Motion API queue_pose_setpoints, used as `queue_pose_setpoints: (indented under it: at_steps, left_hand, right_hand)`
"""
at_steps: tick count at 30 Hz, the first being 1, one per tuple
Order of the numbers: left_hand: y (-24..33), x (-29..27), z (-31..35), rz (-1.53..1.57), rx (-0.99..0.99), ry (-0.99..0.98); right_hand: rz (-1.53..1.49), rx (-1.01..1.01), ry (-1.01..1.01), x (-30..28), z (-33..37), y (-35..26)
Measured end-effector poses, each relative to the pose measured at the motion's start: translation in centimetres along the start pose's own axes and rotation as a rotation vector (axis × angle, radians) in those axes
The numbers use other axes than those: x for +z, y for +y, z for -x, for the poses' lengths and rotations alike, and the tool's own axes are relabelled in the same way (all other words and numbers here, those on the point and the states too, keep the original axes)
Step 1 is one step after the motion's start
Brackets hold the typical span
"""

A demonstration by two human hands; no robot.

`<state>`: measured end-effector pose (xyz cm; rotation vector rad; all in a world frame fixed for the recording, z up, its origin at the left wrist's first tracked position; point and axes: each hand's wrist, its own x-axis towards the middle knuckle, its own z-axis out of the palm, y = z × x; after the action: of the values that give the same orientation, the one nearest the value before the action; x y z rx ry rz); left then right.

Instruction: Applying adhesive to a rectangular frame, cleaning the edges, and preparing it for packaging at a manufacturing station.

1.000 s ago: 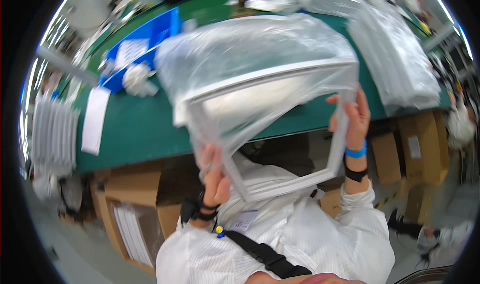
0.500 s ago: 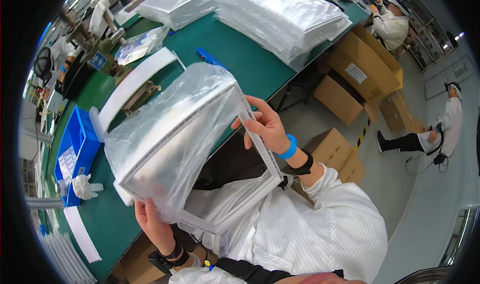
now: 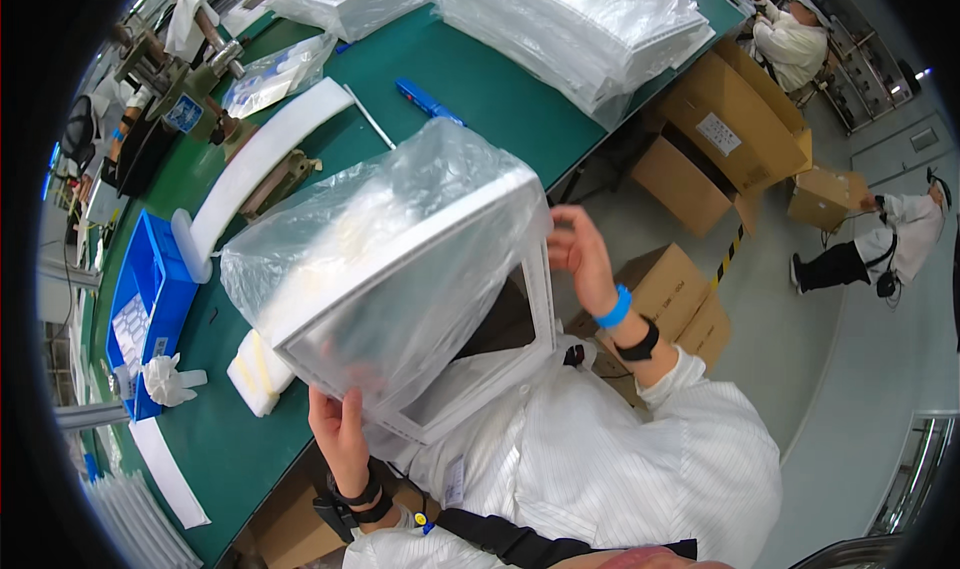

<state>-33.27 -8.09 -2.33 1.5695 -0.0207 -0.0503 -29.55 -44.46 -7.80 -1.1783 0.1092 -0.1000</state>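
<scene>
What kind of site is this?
Probably a factory assembly or packing station: a green-topped workbench, a stack of plastic-wrapped white parts and cardboard boxes on the floor beside it.

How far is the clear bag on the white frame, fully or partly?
Partly: the clear bag covers the far side of the white frame, while the frame's near right corner shows bare.

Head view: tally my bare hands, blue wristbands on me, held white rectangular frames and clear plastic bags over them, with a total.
Left hand, right hand: 2
Blue wristband: 1
White rectangular frame: 1
Clear plastic bag: 1
Total: 5
</scene>
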Motion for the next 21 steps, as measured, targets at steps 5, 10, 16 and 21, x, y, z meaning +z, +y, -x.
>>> queue_pose_setpoints:
  at_steps: [5,10,16,21]
  left_hand:
    - [-0.6,-0.3,-0.3,-0.053,0.015,-0.015]
    - [-1.6,-0.9,0.3,-0.01,0.031,0.02]
    - [-1.8,0.0,0.5,-0.091,0.033,-0.024]
    - [-3.8,-1.9,2.6,-0.154,0.004,-0.167]
  right_hand:
    - [0.04,-0.042,-0.015,2.7,-3.9,-3.6]
    - [0.18,-0.093,-0.098,4.6,-3.3,-1.9]
    - [0.323,-0.071,-0.022,1.3,1.9,2.2]
    - [0.476,0.124,-0.061,-1.2,7.6,5.4]
